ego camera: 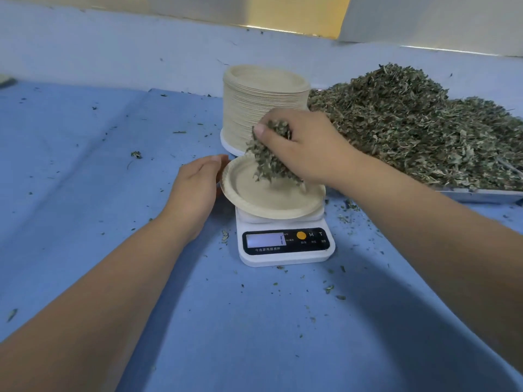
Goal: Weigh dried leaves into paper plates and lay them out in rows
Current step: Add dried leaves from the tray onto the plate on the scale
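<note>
R hand (pixel 294 145): fingers curled round a clump of dried leaves (pixel 268 165), which hangs below them over the paper plate (pixel 254 202) on the scale (pixel 285 257). L hand (pixel 195 188): fingers loose, near straight, tips at plate's left rim. Plate stack (pixel 254 106) sits just behind R fingers, w/ leaf pile (pixel 410 123) to their right.

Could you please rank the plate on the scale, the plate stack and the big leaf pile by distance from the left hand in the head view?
From the left hand:
1. Plate on the scale, right beside its fingertips.
2. Plate stack, behind that.
3. Leaf pile, far right.
</note>
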